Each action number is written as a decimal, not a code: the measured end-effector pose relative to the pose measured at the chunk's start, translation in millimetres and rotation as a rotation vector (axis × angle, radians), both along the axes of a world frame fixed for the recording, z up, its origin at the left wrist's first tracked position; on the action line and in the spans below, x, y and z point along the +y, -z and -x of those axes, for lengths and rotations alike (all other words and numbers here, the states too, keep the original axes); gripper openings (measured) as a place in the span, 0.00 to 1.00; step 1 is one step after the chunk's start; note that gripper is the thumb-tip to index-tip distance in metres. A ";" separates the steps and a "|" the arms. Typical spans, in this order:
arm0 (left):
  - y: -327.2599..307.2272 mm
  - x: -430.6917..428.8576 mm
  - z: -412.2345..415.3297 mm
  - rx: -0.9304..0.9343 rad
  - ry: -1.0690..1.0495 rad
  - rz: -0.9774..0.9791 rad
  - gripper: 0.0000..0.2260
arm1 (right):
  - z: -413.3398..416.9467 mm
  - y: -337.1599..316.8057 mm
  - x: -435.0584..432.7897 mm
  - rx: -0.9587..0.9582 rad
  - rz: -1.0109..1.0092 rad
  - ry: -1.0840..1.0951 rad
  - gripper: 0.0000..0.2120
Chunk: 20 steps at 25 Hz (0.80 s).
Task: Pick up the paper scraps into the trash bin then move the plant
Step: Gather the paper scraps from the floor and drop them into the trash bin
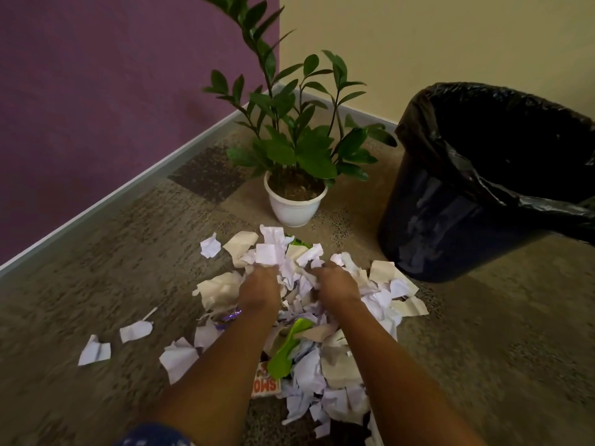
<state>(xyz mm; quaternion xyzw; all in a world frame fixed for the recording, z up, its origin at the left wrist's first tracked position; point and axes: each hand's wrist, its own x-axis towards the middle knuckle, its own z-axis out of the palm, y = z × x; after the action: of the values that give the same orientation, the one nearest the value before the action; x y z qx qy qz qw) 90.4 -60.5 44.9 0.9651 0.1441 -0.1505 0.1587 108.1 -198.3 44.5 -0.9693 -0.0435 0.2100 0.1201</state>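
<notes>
On my far left stands a matte purple wall (96, 91), and a pale baseboard (128, 188) runs along its foot. The floor (80, 268) is speckled brown carpet in square tiles. A few loose scraps (95, 350) lie flat on it, white, torn and creased, just apart from the main heap.

The paper scraps (309, 371) are heaped on the carpet in front of me, near the plant and the bin. They are crumpled white and cream pieces with ragged edges. A smooth green plastic piece (286, 352), a printed wrapper (265, 384) and a bit of shiny purple foil (230, 318) are mixed in.

My left grip (259, 288), a bare hand, is dug into the top of the heap, its fingers curled and clamped round crumpled paper. The right grip (335, 284) sits just beside it, also clenched on scraps, with its fingertips buried in them.

Beyond the heap, towards the corner, the plant (299, 146) stands upright, with glossy dark green oval leaves on slim stems. It grows in a round white pot (294, 207) holding brown soil.

To the right is the trash bin (450, 226), dark, round and smooth-walled. A wrinkled black plastic liner (483, 140) is folded over its rim. The inside is too dark for me to tell what it holds. A plain cream wall (450, 33) rises behind it.
</notes>
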 end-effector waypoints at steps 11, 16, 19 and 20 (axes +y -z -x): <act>-36.9 -3.9 -4.1 -0.215 0.006 -0.106 0.14 | -1.6 -37.6 -8.3 -0.156 -0.074 0.196 0.15; -75.7 -9.8 -5.4 -0.310 -0.001 -0.015 0.14 | -4.2 -72.8 -13.4 -0.241 -0.173 0.308 0.15; -102.5 -15.8 -6.5 -0.370 -0.039 0.116 0.13 | -7.2 -101.3 -19.7 -0.343 -0.241 0.345 0.17; -112.0 -18.4 -7.9 -0.391 -0.051 0.166 0.13 | -8.0 -112.7 -23.4 -0.370 -0.284 0.372 0.16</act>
<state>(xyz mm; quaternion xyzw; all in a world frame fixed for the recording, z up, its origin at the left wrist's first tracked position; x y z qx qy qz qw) 98.3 -78.9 156.9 0.9555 0.1221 0.0323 0.2665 116.1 -221.7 157.2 -0.9559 0.0849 -0.0038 0.2811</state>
